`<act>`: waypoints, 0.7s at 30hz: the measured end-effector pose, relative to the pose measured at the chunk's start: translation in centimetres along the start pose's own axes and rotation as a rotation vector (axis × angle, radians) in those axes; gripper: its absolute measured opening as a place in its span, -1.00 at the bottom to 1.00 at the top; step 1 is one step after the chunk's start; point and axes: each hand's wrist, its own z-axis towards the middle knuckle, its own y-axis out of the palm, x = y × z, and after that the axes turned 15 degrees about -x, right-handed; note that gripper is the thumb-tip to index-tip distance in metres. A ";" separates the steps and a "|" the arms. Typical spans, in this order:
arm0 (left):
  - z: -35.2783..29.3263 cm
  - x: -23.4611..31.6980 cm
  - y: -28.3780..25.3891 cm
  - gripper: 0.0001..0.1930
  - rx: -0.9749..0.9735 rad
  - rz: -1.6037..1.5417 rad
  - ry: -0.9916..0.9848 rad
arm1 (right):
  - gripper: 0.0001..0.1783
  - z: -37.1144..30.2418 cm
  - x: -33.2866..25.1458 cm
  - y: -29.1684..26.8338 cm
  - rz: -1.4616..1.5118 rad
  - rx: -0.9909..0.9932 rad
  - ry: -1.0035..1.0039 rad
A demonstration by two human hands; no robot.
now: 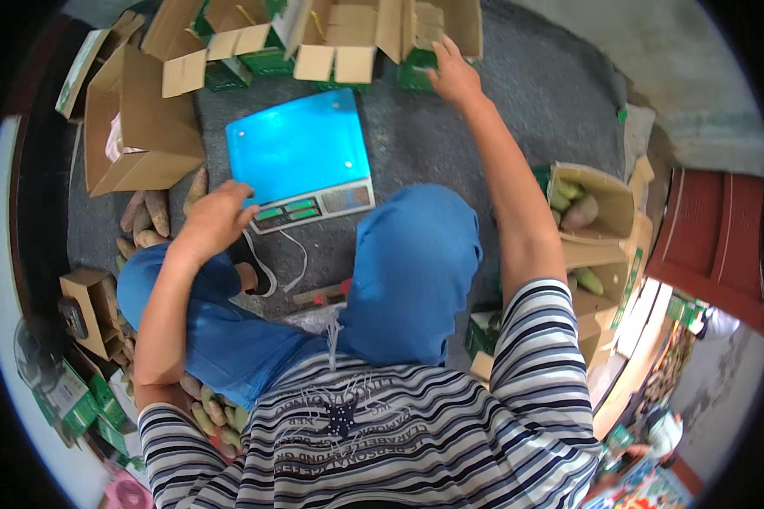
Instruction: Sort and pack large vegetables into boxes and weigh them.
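A digital scale (301, 144) with a blue top plate and green displays lies on the dark floor in front of my knees. My left hand (215, 219) is at its near left corner, fingers apart and holding nothing I can see; whether they touch the scale I cannot tell. With my arm stretched forward, my right hand (457, 75) reaches the near edge of an open green and brown carton (418, 69) at the far side. Its fingers are spread at the carton's flap. Beside my left hand lie several long sweet potatoes (154, 208).
More open cartons (339, 64) stand in a row along the far side. A large brown carton (148, 127) is at the left. Boxes (598, 204) holding tubers stand to the right, and loose tubers (212, 413) lie by my left elbow. A white cord (301, 263) runs from the scale.
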 end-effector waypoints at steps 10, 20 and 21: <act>-0.8 1.2 -1.2 -0.75 -0.018 0.013 -0.082 | -0.65 -6.1 0.6 -1.0 -0.074 -0.076 0.251; -2.6 1.6 -1.4 -0.75 0.042 0.060 -0.052 | -0.62 -24.4 -1.0 -6.4 0.189 -0.590 0.235; -2.9 1.5 -1.2 -0.79 0.047 0.058 -0.073 | -0.61 -22.8 -2.1 -6.5 0.242 -0.568 0.315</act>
